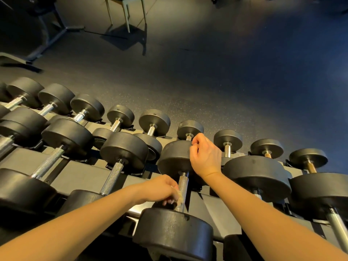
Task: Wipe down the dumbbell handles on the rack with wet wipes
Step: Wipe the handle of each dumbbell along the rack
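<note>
Pressing a crumpled wipe (pixel 178 197) against the lower end of a dumbbell (pixel 173 232) handle (pixel 183 182) with the left hand (pixel 162 189), fingers curled around it, on the front row of the rack (pixel 216 206). Gripping the same dumbbell's far weight with the right hand (pixel 205 155), fingers curled over its top edge.

Single head-worn view, wide-angle. Looks forward and steeply down across dumbbell rack (pixel 82 172) from close above near tier. Rack rows run diagonally, upper left to lower right; straight lines bow toward edges. Both forearms enter from bottom edge: left hand (pixel 162 189) at lower centre, right hand (pixel 205 155) at centre. Centre dumbbell (pixel 173 234) looms large, near enough to resolve handle knurling and wet wipe (pixel 179 197). Speckled floor (pixel 226 81) fills upper half; bench frame (pixel 125 14) far off at top edge.
</note>
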Demonstrator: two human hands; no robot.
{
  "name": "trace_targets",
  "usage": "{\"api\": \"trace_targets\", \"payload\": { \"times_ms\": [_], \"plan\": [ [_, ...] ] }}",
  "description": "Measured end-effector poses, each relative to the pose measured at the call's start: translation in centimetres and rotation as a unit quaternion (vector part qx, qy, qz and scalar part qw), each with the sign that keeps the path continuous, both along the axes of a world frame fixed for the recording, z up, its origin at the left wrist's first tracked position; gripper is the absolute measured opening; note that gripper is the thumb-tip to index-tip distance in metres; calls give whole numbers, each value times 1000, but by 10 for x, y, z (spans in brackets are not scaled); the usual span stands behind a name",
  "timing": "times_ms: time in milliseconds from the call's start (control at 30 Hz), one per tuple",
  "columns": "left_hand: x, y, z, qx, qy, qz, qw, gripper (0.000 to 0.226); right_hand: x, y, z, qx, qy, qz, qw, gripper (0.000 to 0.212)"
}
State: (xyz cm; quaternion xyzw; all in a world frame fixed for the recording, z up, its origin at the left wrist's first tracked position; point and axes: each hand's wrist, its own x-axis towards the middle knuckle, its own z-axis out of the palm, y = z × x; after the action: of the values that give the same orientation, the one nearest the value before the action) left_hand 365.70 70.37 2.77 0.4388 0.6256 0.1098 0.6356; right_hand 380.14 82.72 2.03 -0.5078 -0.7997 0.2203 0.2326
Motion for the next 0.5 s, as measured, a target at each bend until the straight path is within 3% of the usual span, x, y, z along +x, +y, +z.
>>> {"api": "trace_targets", "payload": {
  "times_ms": [100, 233, 367, 500],
  "plan": [
    [-15, -9, 12, 37, 44, 64, 996, 10, -1, -5, 13, -39, -16, -6, 999, 8],
    [-39, -15, 37, 119, 75, 134, 981, 10, -8, -40, 28, -52, 44, 94, 993, 10],
    [-61, -30, 59, 160, 60, 192, 966, 14, -42, -63, 41, -206, 67, 167, 962, 15],
    [-89, -49, 75, 156, 52, 244, 956, 38, -76, -67, 55, -306, 138, 196, 921, 18]
  ]
}}
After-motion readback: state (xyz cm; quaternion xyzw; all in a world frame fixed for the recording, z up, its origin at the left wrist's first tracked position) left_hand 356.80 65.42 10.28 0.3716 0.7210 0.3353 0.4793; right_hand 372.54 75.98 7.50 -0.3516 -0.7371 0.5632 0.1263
